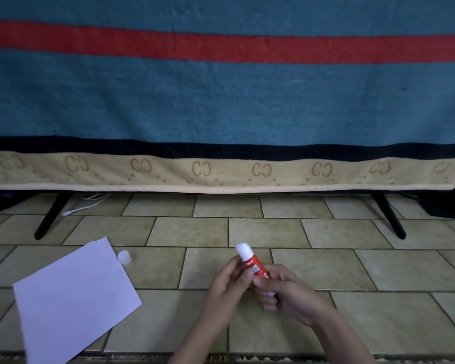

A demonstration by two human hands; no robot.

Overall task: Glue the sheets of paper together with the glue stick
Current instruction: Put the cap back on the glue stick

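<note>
Glue stick [250,261], lower centre of frame, long axis tilted, white tip toward upper left. Right hand [286,298] grips its base; left hand [227,283] pinches the barrel. Cap [124,257] touching paper sheets [76,300], lower left. Tiled floor [352,264]; striped blanket [226,101] fills the upper frame.

Both forearms are reaching in from the bottom edge and meeting near the middle. The right hand [286,294] is curling around the lower part of a glue stick [250,260], its fingers [267,283] wrapping across the front of the tube. The left hand [227,283] is touching the tube's left side higher up, with the thumb and fingertips lying against it. The two hands are sitting close together, knuckles nearly touching, and the wrists are angling inward toward each other.
</note>
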